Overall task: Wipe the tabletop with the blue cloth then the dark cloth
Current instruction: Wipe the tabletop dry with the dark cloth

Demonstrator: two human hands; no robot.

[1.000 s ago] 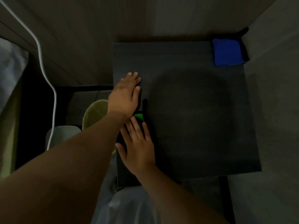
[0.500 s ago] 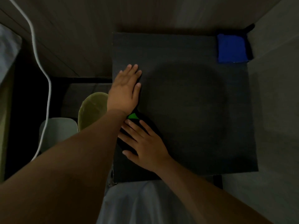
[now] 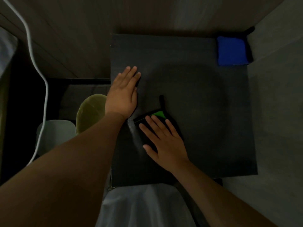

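Clutter lies off to the left, a white cable (image 3: 44,89) and a round yellow-green thing (image 3: 91,112). Both are clear of the tabletop (image 3: 205,120), so you need not mind them.

Your left hand (image 3: 123,94) lies flat at the tabletop's left edge, fingers straight and pressed together, holding nothing. Use it as a brace and lean on it so the surface does not shift under your strokes. Just right of that wrist runs a pale streak (image 3: 134,133). I cannot tell whether it is smear or sheen, so pass over it.

Your right hand (image 3: 164,141) presses the dark cloth (image 3: 157,114) flat at the near left of the tabletop. Its fingers are straight and a little spread, thumb out to the left, pinching nothing. The cloth's green label and thin loop (image 3: 161,100) point toward the far side. Spread fingers suit this step because they load the whole cloth. Press evenly through the palm and sweep in overlapping lanes toward the right, letting the loop trail rather than bunch underneath.

The blue cloth (image 3: 232,52) sits folded in the far right corner, well apart from both hands. Its turn seems done, so lift it or wipe round it when you reach that corner.
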